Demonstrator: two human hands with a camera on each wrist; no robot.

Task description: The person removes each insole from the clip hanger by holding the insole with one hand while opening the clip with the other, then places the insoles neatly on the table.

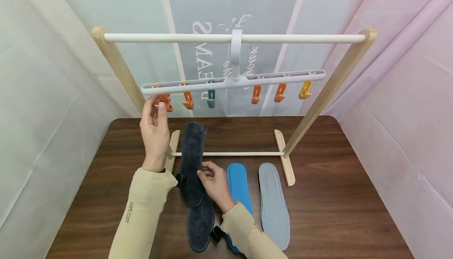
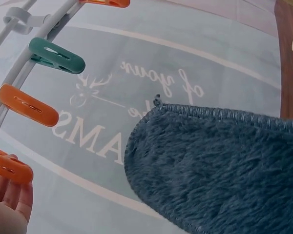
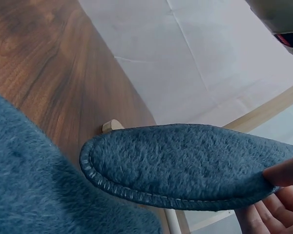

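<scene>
My right hand [image 1: 216, 184] pinches the edge of a dark fuzzy insole [image 1: 192, 145] between thumb and fingers, holding it up above the table. A matching dark insole [image 1: 200, 227] lies below it, partly covered. At the hanger's left end my left hand [image 1: 155, 139] grips the outermost orange clip [image 1: 165, 102], with fingers behind it and the thumb in front. That clip [image 2: 10, 165] hangs from a white clip hanger [image 1: 212, 85]. In the left wrist view the insole's rounded end [image 2: 210, 161] is apart from the clips. Whether the clip's jaws are parted cannot be told.
The hanger hooks over the white bar [image 1: 301, 38] of a wooden rack [image 1: 318, 97]. More clips, orange [image 1: 188, 100], green [image 1: 211, 98] and yellow [image 1: 305, 90], hang along it. A blue insole [image 1: 238, 180] and a grey insole [image 1: 274, 208] lie on the brown table [image 1: 339, 196].
</scene>
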